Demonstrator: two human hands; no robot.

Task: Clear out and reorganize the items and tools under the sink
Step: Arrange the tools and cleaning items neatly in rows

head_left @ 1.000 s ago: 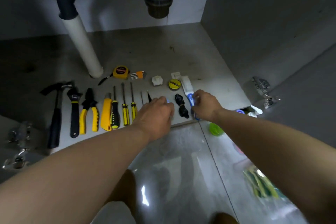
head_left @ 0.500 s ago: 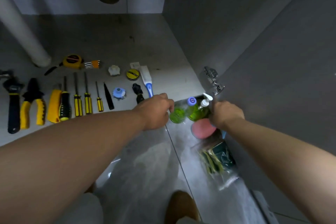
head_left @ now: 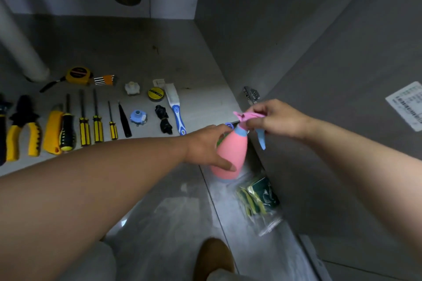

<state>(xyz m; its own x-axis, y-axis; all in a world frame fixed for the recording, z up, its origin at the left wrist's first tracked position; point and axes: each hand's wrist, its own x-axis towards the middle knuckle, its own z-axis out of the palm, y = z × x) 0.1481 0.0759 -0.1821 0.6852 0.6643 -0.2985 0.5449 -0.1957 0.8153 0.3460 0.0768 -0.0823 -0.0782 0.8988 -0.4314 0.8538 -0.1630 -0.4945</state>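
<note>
My right hand (head_left: 276, 118) pinches the pink spray head (head_left: 244, 117) of the spray bottle (head_left: 230, 155), fingers curled round it. My left hand (head_left: 203, 146) lies open against the bottle's side, thumb across its front. The bottle leans at the cupboard's front right corner; whether its base is lifted I cannot tell. The tools look sorted: pliers (head_left: 22, 128), screwdrivers (head_left: 84, 121), tape measure (head_left: 77, 75) and brush (head_left: 177, 114) lie in rows on the cupboard floor (head_left: 137, 48). Left to place, I judge: this bottle, a mostly hidden green bottle (head_left: 220, 140) behind it, and the bag of sponges (head_left: 258, 198) nearby. The bottle hides my left fingertips.
</note>
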